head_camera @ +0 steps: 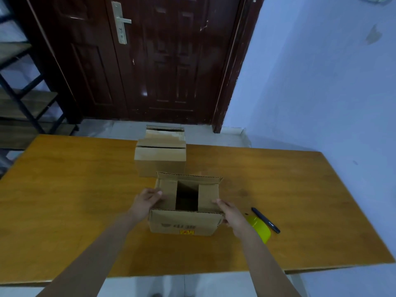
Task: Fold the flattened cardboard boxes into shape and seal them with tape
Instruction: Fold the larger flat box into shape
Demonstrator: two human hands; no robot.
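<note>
Item: open brown cardboard box [185,222], table [85,189] centre, both short flaps folded in. L hand [147,200] and R hand [230,213] press sides, fingers fairly straight. Yellow tape roll [260,231] just beside R wrist. Risk: flaps spring up if released for tape.

Box [184,225] front: blurred dark print, yellow-red sticker, unreadable.

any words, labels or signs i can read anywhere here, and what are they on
Nothing here can be read for certain.
Near box, front face: dark printed logo with a few characters, too blurred to read.
Near box, below that print: small yellow and red sticker, marks too small to read.
Far box: no print visible.
Pen and yellow tape roll: no text visible.
</note>
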